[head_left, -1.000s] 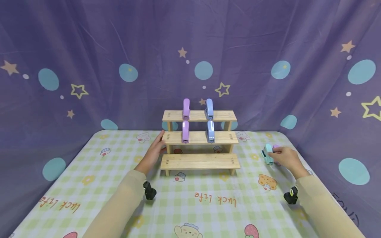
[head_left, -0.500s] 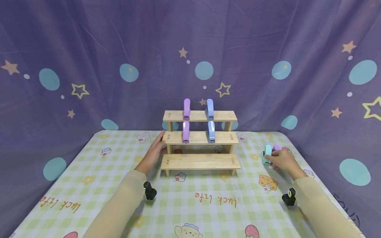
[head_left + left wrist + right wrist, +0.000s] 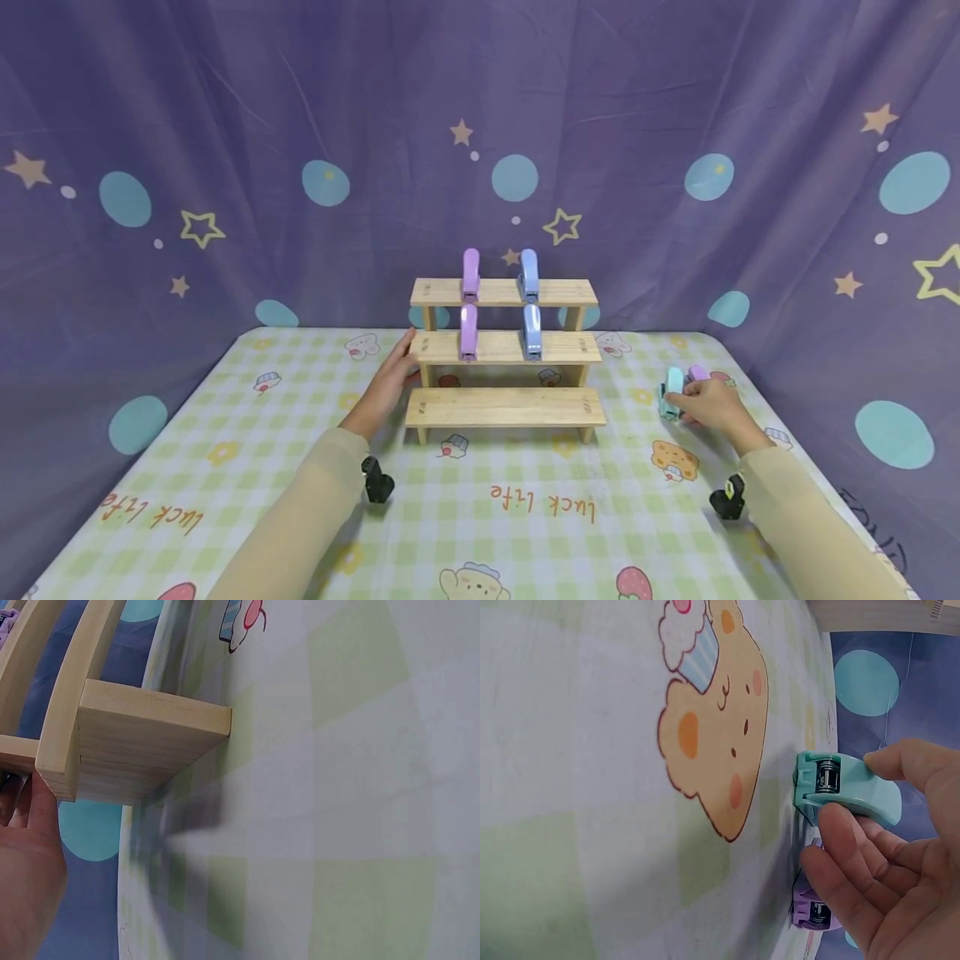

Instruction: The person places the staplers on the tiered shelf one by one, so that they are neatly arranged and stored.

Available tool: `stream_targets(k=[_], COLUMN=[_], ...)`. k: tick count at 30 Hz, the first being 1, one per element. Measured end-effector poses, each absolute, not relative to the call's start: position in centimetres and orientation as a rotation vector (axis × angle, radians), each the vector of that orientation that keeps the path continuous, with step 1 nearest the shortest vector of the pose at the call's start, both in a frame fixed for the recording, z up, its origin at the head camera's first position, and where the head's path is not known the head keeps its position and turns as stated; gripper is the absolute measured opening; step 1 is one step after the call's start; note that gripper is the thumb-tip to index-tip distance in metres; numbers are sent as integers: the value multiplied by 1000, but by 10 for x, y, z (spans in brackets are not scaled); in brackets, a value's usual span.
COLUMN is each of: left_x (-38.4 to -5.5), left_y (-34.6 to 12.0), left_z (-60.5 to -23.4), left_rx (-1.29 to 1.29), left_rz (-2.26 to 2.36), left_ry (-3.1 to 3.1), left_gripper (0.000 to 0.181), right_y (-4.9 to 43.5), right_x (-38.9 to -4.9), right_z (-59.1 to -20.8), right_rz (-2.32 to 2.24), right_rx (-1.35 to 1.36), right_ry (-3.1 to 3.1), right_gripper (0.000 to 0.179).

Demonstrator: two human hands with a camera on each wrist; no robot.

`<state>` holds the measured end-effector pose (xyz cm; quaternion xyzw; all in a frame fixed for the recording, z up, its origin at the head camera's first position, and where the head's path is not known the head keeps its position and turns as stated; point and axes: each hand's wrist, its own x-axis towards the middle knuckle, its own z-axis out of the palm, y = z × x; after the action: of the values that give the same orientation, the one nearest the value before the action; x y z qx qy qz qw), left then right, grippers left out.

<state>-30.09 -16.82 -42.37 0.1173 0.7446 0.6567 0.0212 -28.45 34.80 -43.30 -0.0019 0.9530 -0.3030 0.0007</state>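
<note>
My right hand (image 3: 714, 406) pinches a teal stapler (image 3: 671, 393) between thumb and fingers, at the right side of the table. In the right wrist view the teal stapler (image 3: 847, 786) stands close to the cloth; whether it touches is unclear. Just beyond my fingers sits a purple stapler (image 3: 814, 907), partly covered by the hand. My left hand (image 3: 387, 385) holds the left end of the middle tier of a wooden three-step display stand (image 3: 502, 407). Left-hand fingers (image 3: 41, 802) reach behind the wood, their tips hidden.
On the top tier stand a purple stapler (image 3: 470, 275) and a blue stapler (image 3: 528, 275). Another purple stapler (image 3: 468, 333) and blue stapler (image 3: 532, 333) are on the middle tier. A checked cloth (image 3: 420, 533) covers the table; a purple curtain (image 3: 420, 100) hangs behind.
The right hand has shifted slightly left and toward me with the teal stapler, showing more of the purple stapler behind it. The left hand has stayed at the stand.
</note>
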Motion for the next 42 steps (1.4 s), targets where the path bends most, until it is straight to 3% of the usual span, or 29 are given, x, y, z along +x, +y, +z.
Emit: stream_targets(k=[21, 32, 42], left_x=[-301, -299, -301], left_y=[-169, -168, -169], left_z=[-422, -419, -420], left_rx=[359, 355, 371], left_rz=[2029, 2021, 2034], left_ry=[2301, 2275, 2268], left_gripper=[59, 58, 58], right_y=[343, 323, 296], right_x=[-277, -261, -247], right_z=[-413, -389, -369], right_rz=[-929, -905, -905], right_rx=[-89, -149, -260], right_ry=[3054, 3017, 3001], right_gripper=[30, 44, 25])
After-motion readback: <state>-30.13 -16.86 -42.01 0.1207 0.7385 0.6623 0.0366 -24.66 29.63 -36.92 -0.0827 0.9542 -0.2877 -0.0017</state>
